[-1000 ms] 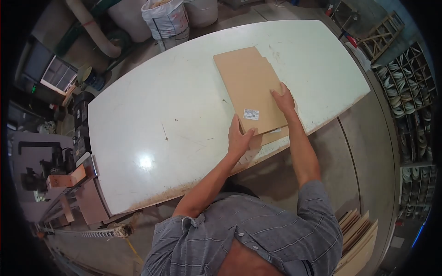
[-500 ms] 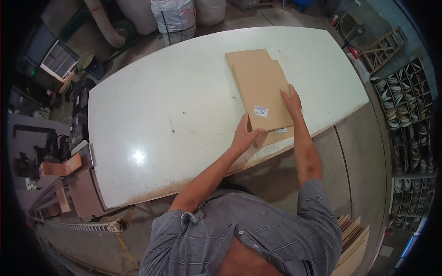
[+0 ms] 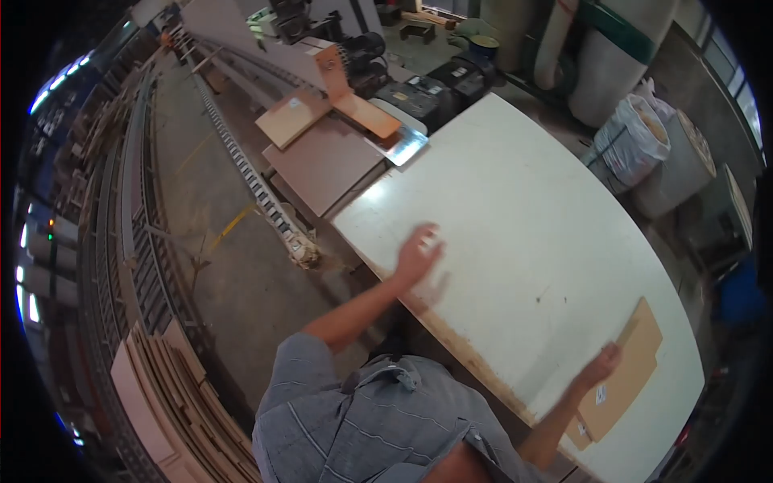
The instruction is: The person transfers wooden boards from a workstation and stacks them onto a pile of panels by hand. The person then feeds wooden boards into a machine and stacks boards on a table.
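Note:
Two brown flat boards (image 3: pixel 636 372), stacked slightly offset with a small white label on the top one, lie at the right end of the white table (image 3: pixel 499 233). My right hand (image 3: pixel 601 365) is over the near-left edge of these boards, its fingers bent and slightly blurred; whether it touches them is unclear. Above the table's left part hangs my left hand (image 3: pixel 419 256), fingers curved and apart, holding nothing. Beyond it stands a machine with an orange block (image 3: pixel 366 115) and a light board (image 3: pixel 293 115) on its brown bed (image 3: pixel 322 165).
A cable chain (image 3: pixel 245 165) runs along the floor at left. Stacked panels (image 3: pixel 165 402) stand at the lower left beside metal roller rails (image 3: pixel 153 258). A white sack (image 3: pixel 632 141) and dust ducts are behind the table. Far off, a person (image 3: pixel 169 40) is visible.
My view has turned left toward the machine. My left hand has come off the boards and moved left over the table. My right hand stays beside the boards.

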Tool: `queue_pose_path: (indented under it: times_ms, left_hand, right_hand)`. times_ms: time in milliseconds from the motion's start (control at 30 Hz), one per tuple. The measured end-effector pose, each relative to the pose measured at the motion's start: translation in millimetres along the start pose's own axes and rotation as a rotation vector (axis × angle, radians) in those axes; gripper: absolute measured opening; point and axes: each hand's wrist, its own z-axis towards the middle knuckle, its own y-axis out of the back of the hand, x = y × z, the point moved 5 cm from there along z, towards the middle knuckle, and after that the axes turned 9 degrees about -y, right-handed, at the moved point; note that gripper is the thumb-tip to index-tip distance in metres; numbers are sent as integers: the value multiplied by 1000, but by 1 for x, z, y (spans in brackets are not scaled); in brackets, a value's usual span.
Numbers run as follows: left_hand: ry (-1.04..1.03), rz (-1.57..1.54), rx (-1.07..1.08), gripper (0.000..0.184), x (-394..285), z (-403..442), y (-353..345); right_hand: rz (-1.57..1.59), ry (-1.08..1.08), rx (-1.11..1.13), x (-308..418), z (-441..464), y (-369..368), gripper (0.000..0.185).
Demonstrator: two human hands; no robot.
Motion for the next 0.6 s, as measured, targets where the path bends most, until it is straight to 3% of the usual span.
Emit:
queue_pose_path:
  times_ms: [33,100,133,167,200,233,333,367,467,600]
  left_hand:
    - [28,84,-113,48,25,18,40]
    - [21,239,-274,50,66,54,116]
    - [-96,510,-326,51,82,71,151]
    - [-72,469,-382,50,92,89,184]
    - [-67,561,-411,52,113,106,215]
    - [-60,653,-438,54,133,121,242]
    - [89,808,-473,59,173,165,309]
    - [146,799,-392,69,193,176,328]
    - [241,914,-310,76,255,203,364]
    - [278,939,-212,82,261,231,376]
  right_hand:
    - [68,159,13,26,-30,-53,43]
    - [222,80,289,118,-109,-136,41]
    - [312,-44,490,144,-141,-178,39]
    - [201,235,504,189,-177,-203,38]
    - [358,81,681,206,-207,-240,38]
    - [361,68,783,218,-234,-273,40]
    - [283,77,929,294,-316,-316,44]
    - [282,85,989,301,-333,-334,45]
    - [278,137,1068,311,-367,-365,47]
    - [308,182,1091,315,-381,-382,51]
